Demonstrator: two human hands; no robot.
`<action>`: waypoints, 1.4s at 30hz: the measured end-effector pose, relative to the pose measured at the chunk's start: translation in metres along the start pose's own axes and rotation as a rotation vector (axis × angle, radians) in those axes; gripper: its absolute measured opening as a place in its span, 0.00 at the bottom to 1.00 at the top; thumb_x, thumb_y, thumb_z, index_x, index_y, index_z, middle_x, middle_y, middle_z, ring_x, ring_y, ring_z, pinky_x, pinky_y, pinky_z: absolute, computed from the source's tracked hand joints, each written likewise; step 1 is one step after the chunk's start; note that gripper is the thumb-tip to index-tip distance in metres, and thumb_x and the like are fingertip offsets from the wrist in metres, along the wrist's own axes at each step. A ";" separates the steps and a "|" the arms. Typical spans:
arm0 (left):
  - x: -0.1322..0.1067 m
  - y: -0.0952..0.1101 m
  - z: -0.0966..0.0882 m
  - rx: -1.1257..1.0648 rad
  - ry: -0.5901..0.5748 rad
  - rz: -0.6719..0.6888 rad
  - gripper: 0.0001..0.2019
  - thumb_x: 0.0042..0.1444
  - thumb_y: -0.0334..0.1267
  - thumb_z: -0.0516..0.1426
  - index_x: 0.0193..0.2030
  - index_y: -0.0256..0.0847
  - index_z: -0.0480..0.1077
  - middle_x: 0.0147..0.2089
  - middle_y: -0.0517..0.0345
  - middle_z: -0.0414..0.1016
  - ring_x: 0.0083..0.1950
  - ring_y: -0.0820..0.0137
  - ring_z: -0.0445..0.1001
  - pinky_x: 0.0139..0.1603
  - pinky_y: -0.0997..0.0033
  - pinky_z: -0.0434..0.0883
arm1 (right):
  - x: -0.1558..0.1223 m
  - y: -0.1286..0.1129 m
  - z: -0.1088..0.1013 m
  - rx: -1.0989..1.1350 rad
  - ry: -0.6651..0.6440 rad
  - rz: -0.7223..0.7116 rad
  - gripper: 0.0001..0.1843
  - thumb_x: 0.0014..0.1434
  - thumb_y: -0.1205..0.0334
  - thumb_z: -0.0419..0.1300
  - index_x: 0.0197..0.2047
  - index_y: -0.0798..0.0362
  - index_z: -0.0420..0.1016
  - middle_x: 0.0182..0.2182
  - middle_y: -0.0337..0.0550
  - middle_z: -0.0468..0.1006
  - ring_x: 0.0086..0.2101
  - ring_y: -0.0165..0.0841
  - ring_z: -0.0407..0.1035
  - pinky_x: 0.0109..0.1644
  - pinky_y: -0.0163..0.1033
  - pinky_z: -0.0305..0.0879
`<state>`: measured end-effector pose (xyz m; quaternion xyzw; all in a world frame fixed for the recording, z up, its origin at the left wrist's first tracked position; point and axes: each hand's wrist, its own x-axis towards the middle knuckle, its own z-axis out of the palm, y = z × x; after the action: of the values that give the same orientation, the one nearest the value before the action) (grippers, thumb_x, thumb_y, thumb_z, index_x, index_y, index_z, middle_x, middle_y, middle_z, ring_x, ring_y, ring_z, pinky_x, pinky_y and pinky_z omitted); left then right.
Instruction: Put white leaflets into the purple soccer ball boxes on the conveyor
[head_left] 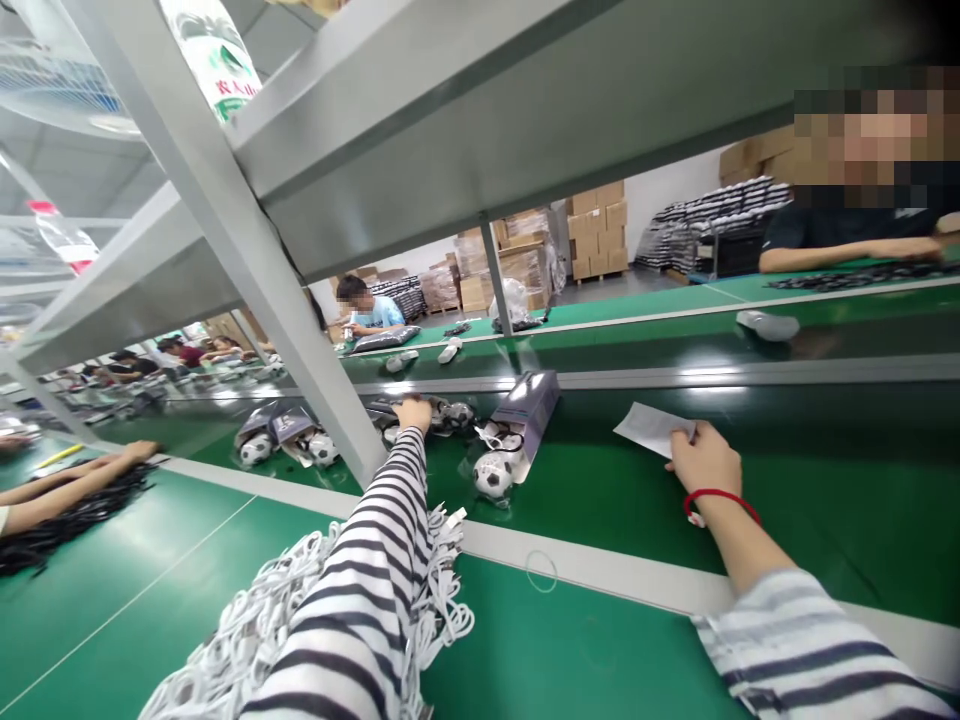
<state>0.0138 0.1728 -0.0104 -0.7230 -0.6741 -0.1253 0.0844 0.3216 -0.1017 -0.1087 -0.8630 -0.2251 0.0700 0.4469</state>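
My left hand (414, 412) reaches onto the dark green belt among boxed items. Its fingers are curled and partly hidden, and what they grip I cannot make out. Just right of it lies an open purple-grey box (531, 405) with a white-and-black football-patterned ball (493, 475) in clear wrap at its mouth. My right hand (706, 462) pinches a white slip of paper (651, 430) above the belt. Left of my left hand, more open boxes lie with football-patterned balls (323, 449) at their ends. Under my left arm is a heap of white cables (247, 620).
A grey metal post (300, 300) and overhead shelf (465, 130) stand close in front. A rubber band (541, 571) lies on the green worktop (555, 650). Co-workers sit across the belt; another person's arms (82, 475) rest over black cables at left.
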 end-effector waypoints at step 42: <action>-0.104 0.102 -0.025 -0.278 -0.177 1.124 0.13 0.59 0.30 0.52 0.47 0.41 0.73 0.48 0.54 0.77 0.49 0.66 0.73 0.53 0.72 0.65 | -0.034 -0.098 -0.062 -0.204 0.061 -0.676 0.15 0.59 0.57 0.49 0.40 0.52 0.75 0.30 0.45 0.77 0.29 0.35 0.68 0.30 0.36 0.52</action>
<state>0.1070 0.0588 -0.0127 -0.9816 -0.1691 -0.0877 -0.0144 0.2797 -0.1136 0.0039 -0.7816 -0.4904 -0.1306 0.3626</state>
